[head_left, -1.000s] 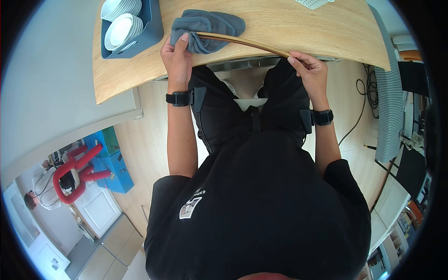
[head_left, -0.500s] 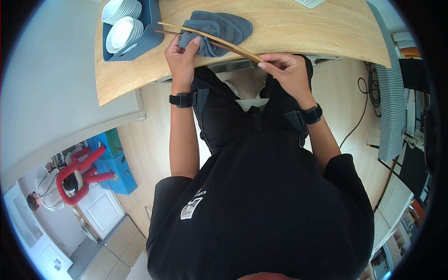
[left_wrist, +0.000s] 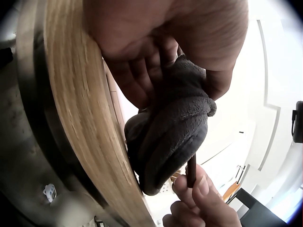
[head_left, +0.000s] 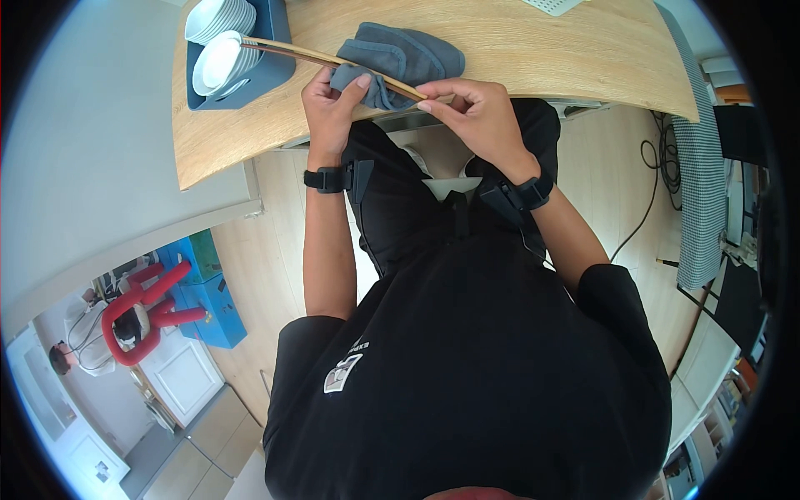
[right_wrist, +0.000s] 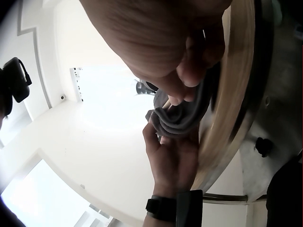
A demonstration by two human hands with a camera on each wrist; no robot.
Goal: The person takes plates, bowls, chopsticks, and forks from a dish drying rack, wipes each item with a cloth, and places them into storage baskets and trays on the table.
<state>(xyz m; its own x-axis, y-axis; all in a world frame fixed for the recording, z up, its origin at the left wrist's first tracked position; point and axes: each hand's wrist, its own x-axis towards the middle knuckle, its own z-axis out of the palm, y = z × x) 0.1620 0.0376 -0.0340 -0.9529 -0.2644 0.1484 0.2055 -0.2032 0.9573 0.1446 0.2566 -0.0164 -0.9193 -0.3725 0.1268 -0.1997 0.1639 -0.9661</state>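
Note:
Two long thin sticks (head_left: 287,50), one light and one darker brown, run through a grey-blue cloth (head_left: 398,54). The left hand (head_left: 331,117) grips a fold of the cloth around them. At their near end, the right hand (head_left: 483,121) pinches them between thumb and fingertips, close beside the cloth. The far ends reach over the blue bin. In the left wrist view, the cloth (left_wrist: 175,127) is bunched under the left hand (left_wrist: 175,42), and a brown stick end (left_wrist: 191,172) sits in the right hand's (left_wrist: 203,198) fingertips.
A blue bin (head_left: 271,75) with stacked white bowls (head_left: 221,62) stands at the left of the wooden table (head_left: 575,67). At the table's far edge is part of a white perforated tray (head_left: 554,4). The person's legs are under the near edge.
The right hand has moved left with the stick ends, up close to the cloth. The sticks' far ends have slid out past the left hand toward the bin.

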